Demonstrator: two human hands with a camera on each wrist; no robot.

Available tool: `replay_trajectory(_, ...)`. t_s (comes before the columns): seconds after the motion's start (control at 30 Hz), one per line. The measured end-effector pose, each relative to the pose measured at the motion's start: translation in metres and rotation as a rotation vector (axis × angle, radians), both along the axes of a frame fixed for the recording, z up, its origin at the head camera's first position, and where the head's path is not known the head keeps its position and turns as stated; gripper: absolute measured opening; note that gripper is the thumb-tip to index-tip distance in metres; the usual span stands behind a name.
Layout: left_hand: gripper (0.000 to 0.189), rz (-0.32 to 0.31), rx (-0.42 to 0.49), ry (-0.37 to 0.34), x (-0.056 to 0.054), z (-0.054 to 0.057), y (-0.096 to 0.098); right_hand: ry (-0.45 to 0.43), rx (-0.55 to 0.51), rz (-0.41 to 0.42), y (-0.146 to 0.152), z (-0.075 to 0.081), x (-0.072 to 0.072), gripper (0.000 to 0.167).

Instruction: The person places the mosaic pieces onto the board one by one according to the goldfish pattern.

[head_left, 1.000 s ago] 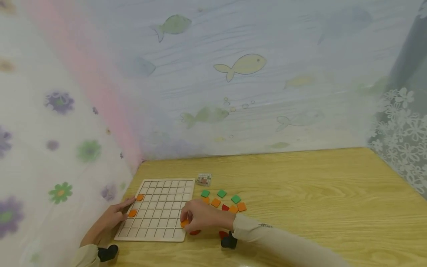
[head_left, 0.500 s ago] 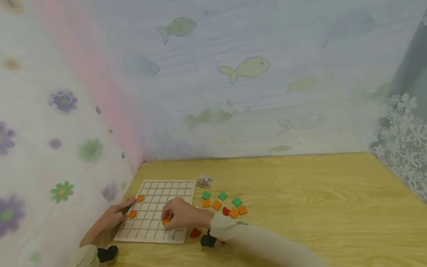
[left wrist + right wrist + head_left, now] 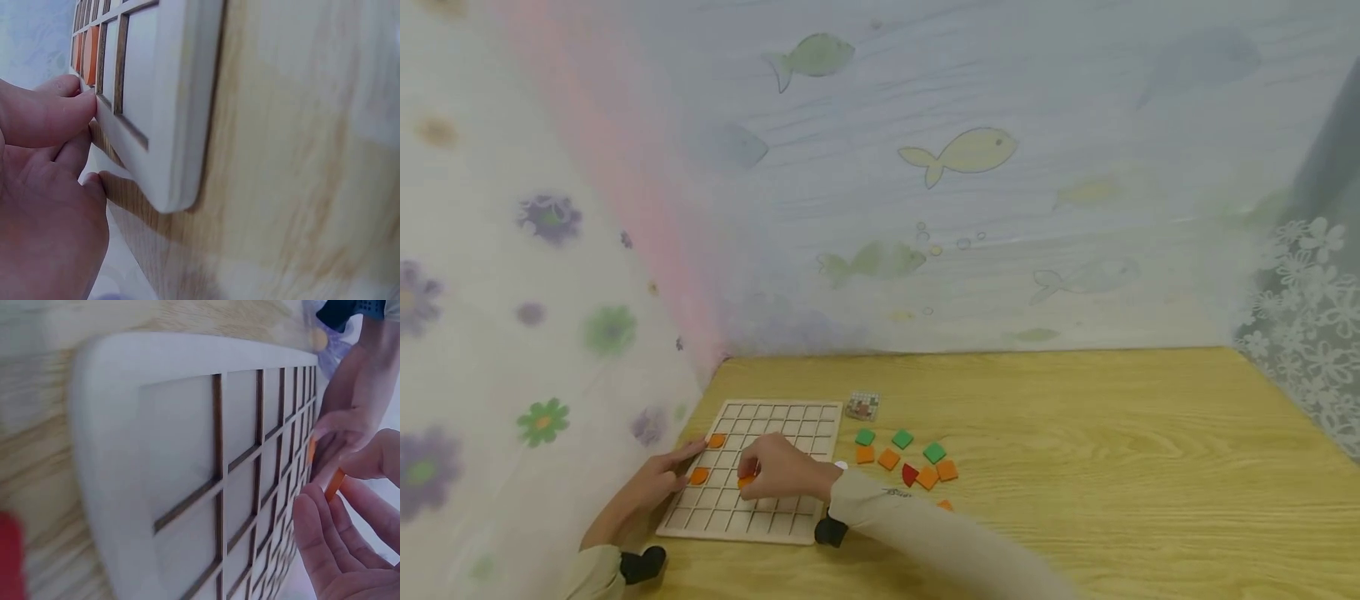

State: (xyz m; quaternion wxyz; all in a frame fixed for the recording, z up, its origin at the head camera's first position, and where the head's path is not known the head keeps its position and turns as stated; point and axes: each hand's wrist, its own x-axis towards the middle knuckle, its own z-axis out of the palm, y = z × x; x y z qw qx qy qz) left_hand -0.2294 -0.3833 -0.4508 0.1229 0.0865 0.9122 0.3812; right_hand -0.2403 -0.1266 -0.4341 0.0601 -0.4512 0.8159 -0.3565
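Near the lower middle of the head view, the right hand (image 3: 784, 468) pinches an orange piece (image 3: 746, 482) over the middle of a pale board (image 3: 793, 417). Most of the piece is covered by the fingers there; in the right wrist view it shows as a thin, flat orange slip, seen nearly edge-on and tilted, with its full outline hidden. The board, at the lower left of the frame, is off-white with rounded corners and a plain border, crossed by dark grooves that make a grid of squares. Two orange rounded pieces (image 3: 698, 476) lie in squares along its left side. Just beside them, the left hand (image 3: 651, 483) touches the board's left edge, its fingers loosely extended and not curled round any piece. On the wood-grained surface (image 3: 1075, 433) right of the board lie flat green tiles (image 3: 902, 438), squarish orange tiles (image 3: 889, 459) and a red fan-shaped piece (image 3: 910, 476). A small patterned card (image 3: 862, 406) sits near the board's upper right corner.
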Motion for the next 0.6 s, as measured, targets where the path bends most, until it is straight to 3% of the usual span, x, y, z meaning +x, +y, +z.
replay_trajectory(0.27, 0.067, 0.022, -0.002, -0.008, 0.002, 0.001, -0.006, 0.017, -0.017, -0.043, -0.026, -0.012, -0.004, 0.009)
replay_trajectory(0.47, 0.063, -0.024, -0.035, 0.075, 0.003, 0.003, -0.006, 0.0, -0.013, -0.051, -0.042, -0.015, -0.003, 0.011)
replay_trajectory(0.6, 0.062, -0.028, -0.021, 0.076, 0.001, 0.001, -0.003, 0.038, 0.019, -0.031, -0.051, -0.019, -0.001, 0.009)
